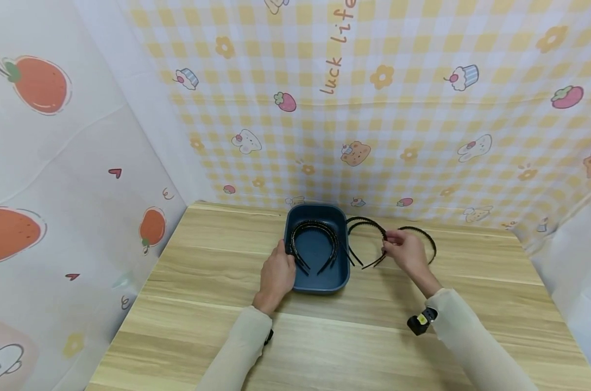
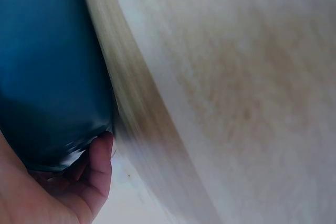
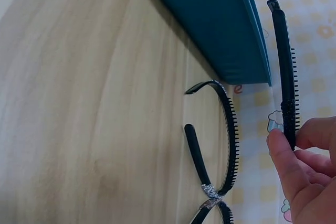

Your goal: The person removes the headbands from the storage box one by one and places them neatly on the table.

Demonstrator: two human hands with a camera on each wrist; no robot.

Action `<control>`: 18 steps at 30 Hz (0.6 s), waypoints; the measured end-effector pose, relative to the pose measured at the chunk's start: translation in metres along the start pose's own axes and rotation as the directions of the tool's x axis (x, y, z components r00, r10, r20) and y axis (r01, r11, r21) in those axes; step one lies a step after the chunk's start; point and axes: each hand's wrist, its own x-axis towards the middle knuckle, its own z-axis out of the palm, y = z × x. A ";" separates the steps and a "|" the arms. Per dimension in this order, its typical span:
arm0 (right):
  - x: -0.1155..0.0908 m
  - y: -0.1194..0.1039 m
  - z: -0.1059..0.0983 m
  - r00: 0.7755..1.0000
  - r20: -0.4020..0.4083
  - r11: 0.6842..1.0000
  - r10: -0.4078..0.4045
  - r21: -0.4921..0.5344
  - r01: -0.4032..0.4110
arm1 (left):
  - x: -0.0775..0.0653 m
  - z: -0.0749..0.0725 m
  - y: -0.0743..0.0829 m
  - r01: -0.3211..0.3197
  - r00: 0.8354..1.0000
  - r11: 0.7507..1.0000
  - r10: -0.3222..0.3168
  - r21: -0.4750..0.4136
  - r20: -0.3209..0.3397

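A dark blue rectangular bin [image 1: 320, 289] stands on the table, with several thin black headbands [image 1: 314, 222] lying nested inside. At its left side, my left hand [image 1: 277, 271] grips the wall; in the left wrist view fingers curl round the bin's edge. To the right of the bin, my right hand [image 1: 407, 251] pinches a black toothed headband [image 3: 285, 66] between thumb and fingers, raised off the table. Below it on the table lies another headband [image 3: 231, 124] with a glittery patch. One more headband [image 1: 432, 244] lies farther right, partly hidden behind the right hand.
The wood-grain table [image 1: 334, 347] backs onto a yellow checked cloth [image 1: 325, 125] printed with cartoons. A pale printed sheet [image 1: 80, 163] hangs on the left. White cloth [image 1: 569, 260] borders the right side.
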 end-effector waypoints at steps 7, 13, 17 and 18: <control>-0.010 0.006 -0.004 1.000 -0.001 1.000 0.007 0.015 -0.007 | -0.001 -0.001 0.001 0.000 1.000 1.000 0.000 -0.003 -0.003; -0.019 0.013 -0.008 1.000 0.000 0.999 0.000 0.040 0.000 | 0.000 -0.001 0.000 0.002 1.000 1.000 -0.002 -0.007 0.000; -0.023 0.020 -0.010 1.000 0.007 0.999 -0.006 0.041 0.006 | 0.001 0.000 0.000 -0.001 1.000 1.000 0.001 -0.012 -0.007; -0.024 0.021 -0.010 1.000 0.009 0.999 -0.008 0.035 0.008 | 0.001 0.000 0.000 -0.001 1.000 1.000 0.001 -0.013 -0.008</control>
